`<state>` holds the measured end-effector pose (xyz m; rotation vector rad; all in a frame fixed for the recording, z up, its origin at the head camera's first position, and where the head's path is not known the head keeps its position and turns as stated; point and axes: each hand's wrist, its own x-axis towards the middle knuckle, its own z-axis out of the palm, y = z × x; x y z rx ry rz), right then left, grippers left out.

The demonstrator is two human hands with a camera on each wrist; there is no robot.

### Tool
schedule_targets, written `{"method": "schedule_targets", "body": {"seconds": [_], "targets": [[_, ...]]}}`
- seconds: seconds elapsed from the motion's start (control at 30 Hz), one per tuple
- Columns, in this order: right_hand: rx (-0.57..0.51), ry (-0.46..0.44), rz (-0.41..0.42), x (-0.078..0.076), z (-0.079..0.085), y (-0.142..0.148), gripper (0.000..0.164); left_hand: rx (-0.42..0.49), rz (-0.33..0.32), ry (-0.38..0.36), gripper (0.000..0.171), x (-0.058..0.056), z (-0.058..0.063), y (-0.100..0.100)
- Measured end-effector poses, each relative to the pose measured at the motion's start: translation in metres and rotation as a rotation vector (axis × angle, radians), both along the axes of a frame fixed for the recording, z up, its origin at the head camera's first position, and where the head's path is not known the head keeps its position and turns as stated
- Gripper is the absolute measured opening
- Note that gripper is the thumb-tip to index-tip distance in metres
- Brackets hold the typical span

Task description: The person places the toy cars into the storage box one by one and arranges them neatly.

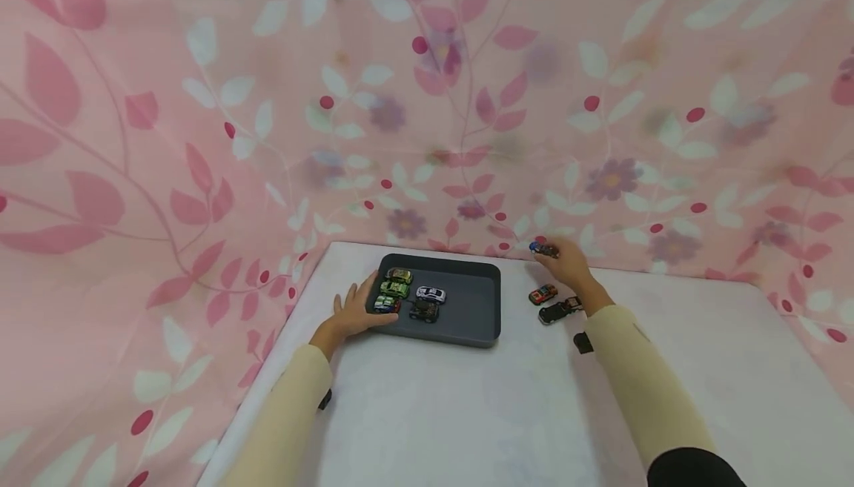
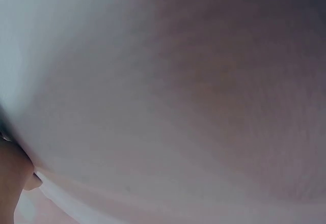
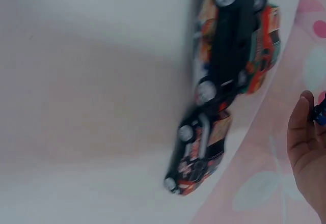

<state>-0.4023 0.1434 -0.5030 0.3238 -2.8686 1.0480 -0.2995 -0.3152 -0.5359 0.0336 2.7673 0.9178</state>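
Observation:
My right hand (image 1: 569, 263) pinches a small blue-and-dark toy car (image 1: 544, 250) above the table, to the right of a dark grey tray (image 1: 460, 335). In the right wrist view, only part of that hand (image 3: 309, 150) shows, with a bit of blue at its fingertips. Fingers spread, my left hand (image 1: 353, 312) rests against the tray's left side, thumb over the near left corner. Toy cars stand in the tray's left half: three greenish ones (image 1: 394, 289) in a column, a white one (image 1: 431, 294) and a black one (image 1: 424, 312) beside them.
Right of the tray, a red-orange toy car (image 1: 543, 294) stands near an overturned one (image 1: 552, 314) with its black underside showing, which touches another car (image 3: 198, 150). A black object (image 1: 583, 343) lies by the right sleeve. Pink floral cloth (image 1: 467, 138) hangs behind the white table (image 1: 454, 413).

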Motion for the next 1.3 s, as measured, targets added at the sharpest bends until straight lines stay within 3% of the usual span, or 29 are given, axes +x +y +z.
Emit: {"method": "schedule_targets", "body": {"seconds": [0.1, 0.23, 0.47, 0.67, 0.83, 1.07, 1.3], "targets": [[0.002, -0.008, -0.011, -0.003, 0.008, -0.012, 0.047, -0.010, 0.002, -0.012, 0.120, -0.002, -0.003, 0.000], [0.003, -0.017, -0.018, -0.005, 0.006, -0.035, 0.042, -0.014, 0.011, -0.030, 0.121, -0.003, -0.014, -0.008], [-0.084, 0.034, 0.012, -0.009, 0.007, -0.095, 0.040, -0.011, 0.028, -0.016, 0.121, -0.004, -0.014, -0.021], [-0.081, -0.027, 0.095, -0.002, -0.003, -0.138, 0.039, 0.004, 0.054, -0.017, 0.122, 0.005, -0.018, -0.023], [-0.115, -0.015, 0.124, 0.007, -0.013, -0.159, 0.035, 0.033, 0.058, -0.006, 0.121, 0.010, -0.018, -0.021], [-0.119, 0.041, 0.293, 0.013, -0.018, -0.186, 0.034, 0.010, 0.057, 0.020, 0.118, 0.009, -0.017, -0.023], [-0.032, 0.009, 0.249, 0.018, -0.026, -0.201, 0.033, -0.013, 0.038, -0.002, 0.120, 0.008, -0.022, -0.025]]}}
